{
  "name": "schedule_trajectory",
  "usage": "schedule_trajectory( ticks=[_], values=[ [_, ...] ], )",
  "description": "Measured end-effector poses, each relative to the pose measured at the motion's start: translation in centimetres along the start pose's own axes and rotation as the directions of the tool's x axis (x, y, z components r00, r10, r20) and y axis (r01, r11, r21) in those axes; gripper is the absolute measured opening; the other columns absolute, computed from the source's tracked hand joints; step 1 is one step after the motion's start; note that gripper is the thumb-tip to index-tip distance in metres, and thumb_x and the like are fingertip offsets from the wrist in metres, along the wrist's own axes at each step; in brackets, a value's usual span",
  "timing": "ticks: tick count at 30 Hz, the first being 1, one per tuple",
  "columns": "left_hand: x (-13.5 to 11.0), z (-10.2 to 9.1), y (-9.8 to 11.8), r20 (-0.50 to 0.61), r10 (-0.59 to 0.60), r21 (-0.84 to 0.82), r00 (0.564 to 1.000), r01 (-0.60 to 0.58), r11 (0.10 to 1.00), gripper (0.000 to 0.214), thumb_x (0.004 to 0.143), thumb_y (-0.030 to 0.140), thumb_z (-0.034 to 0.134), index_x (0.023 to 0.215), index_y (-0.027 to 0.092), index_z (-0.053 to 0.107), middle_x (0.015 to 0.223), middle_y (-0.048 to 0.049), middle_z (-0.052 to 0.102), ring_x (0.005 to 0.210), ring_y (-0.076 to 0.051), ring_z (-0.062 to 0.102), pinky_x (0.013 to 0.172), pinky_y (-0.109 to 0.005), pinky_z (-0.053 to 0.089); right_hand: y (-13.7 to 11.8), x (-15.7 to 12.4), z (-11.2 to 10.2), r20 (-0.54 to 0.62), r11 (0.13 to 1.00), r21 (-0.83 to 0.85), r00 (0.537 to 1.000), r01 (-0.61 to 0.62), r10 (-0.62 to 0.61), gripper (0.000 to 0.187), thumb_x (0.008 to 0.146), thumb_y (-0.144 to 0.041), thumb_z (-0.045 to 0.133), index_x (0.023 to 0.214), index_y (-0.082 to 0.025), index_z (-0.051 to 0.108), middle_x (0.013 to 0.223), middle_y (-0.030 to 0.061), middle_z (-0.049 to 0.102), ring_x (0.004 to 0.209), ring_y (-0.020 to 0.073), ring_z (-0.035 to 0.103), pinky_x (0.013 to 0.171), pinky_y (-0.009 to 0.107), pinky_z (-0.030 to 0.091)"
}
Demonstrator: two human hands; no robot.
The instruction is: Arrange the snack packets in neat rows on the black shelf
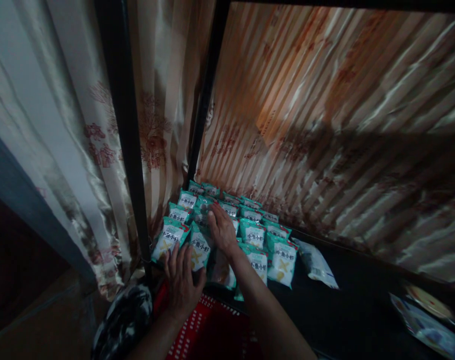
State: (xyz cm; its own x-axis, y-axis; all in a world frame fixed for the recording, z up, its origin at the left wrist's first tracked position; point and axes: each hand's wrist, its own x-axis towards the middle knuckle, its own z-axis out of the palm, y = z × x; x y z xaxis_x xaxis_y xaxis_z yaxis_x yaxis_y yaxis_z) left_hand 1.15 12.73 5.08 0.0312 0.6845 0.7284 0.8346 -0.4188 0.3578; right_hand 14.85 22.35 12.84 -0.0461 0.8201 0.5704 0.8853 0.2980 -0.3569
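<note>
Green-and-white snack bags (254, 235) stand and lean in rows at the left end of a black shelf. Low at the front, my left hand (184, 280) has its fingers stretched out and apart against two front bags, a left one (170, 239) and a tilted one (200, 247) beside it. My right hand (221, 227) reaches over the front row to the middle bags. Its fingers point forward, extended, at a bag (204, 205) with a dark see-through part. Whether the fingertips touch that bag I cannot tell. My right forearm hides part of the front row.
A red perforated basket (185, 332) is below the shelf's front edge. On the black shelf (317, 315) lie a white packet (315, 262) and more packages (430, 320) at far right. Dark posts (124, 110) and patterned curtains (306, 110) border the left and back.
</note>
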Motion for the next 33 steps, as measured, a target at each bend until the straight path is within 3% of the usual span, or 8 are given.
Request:
schedule_trajectory(
  ticks=[7,13,22,28,33],
  values=[
    [0.2,0.1,0.1,0.031,-0.004,0.045,1.000,0.002,0.999,0.060,0.079,0.028,0.058,0.132,0.009,0.039,0.127,-0.0160,0.054,0.133,-0.032,0.029,0.109,-0.052,0.021,2.2,3.4,1.5,0.100,0.985,-0.166,0.993,-0.041,0.058,0.051,0.095,-0.042,0.024,0.120,-0.013,0.056,0.123,0.0164,0.060,0.122,0.0283,0.048,0.102,0.052,0.033],
    [0.5,0.1,0.1,-0.023,-0.002,0.024,1.000,0.002,1.000,0.054,0.078,0.026,0.058,0.128,0.011,0.043,0.121,-0.0155,0.058,0.128,-0.030,0.038,0.109,-0.051,0.021,1.7,4.1,1.8,0.213,0.983,-0.183,0.976,0.005,0.034,0.043,0.096,-0.040,0.027,0.118,-0.018,0.057,0.122,0.0125,0.061,0.117,0.0246,0.054,0.107,0.054,0.022],
    [0.9,-0.1,0.5,-0.070,-0.008,-0.009,0.998,0.007,1.000,0.048,0.081,0.029,0.053,0.125,0.012,0.047,0.117,-0.0147,0.060,0.121,-0.028,0.045,0.108,-0.049,0.022,1.2,4.3,0.7,0.427,0.985,-0.161,0.896,-0.061,0.125,0.039,0.096,-0.036,0.027,0.121,-0.022,0.053,0.124,0.0082,0.061,0.119,0.0209,0.053,0.110,0.049,0.019],
    [1.1,-0.2,-0.1,-0.060,0.014,0.047,0.998,-0.011,0.999,0.048,0.078,0.024,0.054,0.123,0.008,0.047,0.116,-0.0173,0.059,0.120,-0.029,0.045,0.107,-0.051,0.023,1.4,4.1,0.6,0.428,0.988,-0.148,0.897,-0.054,0.113,0.039,0.096,-0.038,0.028,0.119,-0.020,0.055,0.120,0.0089,0.063,0.116,0.0212,0.054,0.109,0.048,0.020],
    [1.1,-0.1,0.0,-0.039,0.020,0.028,0.999,-0.019,0.999,0.048,0.078,0.022,0.053,0.123,0.007,0.045,0.117,-0.0178,0.059,0.122,-0.029,0.044,0.108,-0.051,0.022,1.5,4.5,0.5,0.434,0.989,-0.146,0.897,-0.020,0.082,0.039,0.096,-0.034,0.027,0.117,-0.018,0.055,0.120,0.0088,0.063,0.113,0.0196,0.056,0.102,0.035,0.033]
  ],
)
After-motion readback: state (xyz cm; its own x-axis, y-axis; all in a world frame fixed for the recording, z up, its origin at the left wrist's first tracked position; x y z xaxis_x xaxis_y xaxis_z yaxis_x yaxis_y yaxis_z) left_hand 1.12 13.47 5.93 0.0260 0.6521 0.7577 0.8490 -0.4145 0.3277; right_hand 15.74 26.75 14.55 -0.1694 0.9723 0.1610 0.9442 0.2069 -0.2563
